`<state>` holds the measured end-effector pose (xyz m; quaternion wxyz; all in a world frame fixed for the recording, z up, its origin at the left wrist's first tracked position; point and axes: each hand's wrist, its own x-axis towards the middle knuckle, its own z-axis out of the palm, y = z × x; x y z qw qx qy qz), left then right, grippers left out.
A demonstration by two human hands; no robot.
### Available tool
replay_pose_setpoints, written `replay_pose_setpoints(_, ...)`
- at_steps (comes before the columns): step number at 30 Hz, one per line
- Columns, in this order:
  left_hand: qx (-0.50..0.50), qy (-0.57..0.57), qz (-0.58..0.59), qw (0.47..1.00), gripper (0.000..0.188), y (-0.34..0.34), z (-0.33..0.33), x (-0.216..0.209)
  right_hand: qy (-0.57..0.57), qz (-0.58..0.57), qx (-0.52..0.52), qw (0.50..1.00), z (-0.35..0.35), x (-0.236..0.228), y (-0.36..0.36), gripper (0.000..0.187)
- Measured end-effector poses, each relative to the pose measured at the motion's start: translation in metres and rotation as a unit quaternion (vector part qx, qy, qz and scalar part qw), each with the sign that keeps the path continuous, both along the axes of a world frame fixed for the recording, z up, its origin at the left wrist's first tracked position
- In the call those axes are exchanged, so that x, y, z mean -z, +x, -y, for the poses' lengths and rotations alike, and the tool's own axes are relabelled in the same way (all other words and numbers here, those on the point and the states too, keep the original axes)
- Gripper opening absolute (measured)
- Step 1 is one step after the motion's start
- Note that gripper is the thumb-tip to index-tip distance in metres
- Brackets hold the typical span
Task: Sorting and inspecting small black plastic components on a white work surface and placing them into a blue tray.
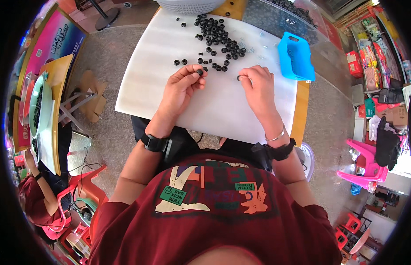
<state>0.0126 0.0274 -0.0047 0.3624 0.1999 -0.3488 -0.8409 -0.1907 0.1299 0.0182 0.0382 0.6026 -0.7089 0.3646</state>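
While your left grip (181, 86) pinches a black part (199, 72) at the frame's upper centre, your right grip (258, 85), farther right, holds a small dark piece (239, 78) over the table (301, 110).

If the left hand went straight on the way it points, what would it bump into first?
Probably the few small, round, glossy black pieces lying loose just past the left hand on the smooth white sheet. The hand's height is unclear, so it might pass over them.
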Motion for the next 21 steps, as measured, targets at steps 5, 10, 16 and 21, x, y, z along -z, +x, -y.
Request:
replay_pose_setpoints(5, 0.001, 0.01, -0.005, 1.0, 0.018, 0.002, -0.001, 0.0, 0.028, -0.134, -0.019, 0.99, 0.015, 0.0, 0.015, 0.005)
replay_pose_setpoints(10, 0.008, 0.017, 0.004, 1.0, 0.021, 0.002, 0.0, -0.002, 0.03, -0.13, -0.026, 0.991, 0.014, 0.002, 0.02, 0.008)
replay_pose_setpoints(16, 0.01, 0.02, -0.008, 1.0, 0.023, 0.004, 0.0, -0.001, -0.01, 0.257, -0.071, 0.964, 0.03, -0.021, 0.051, 0.01)
replay_pose_setpoints(21, 0.014, 0.051, -0.039, 0.998, 0.025, 0.006, 0.002, -0.001, 0.004, 0.342, -0.081, 0.936, 0.036, -0.02, 0.064, 0.011)
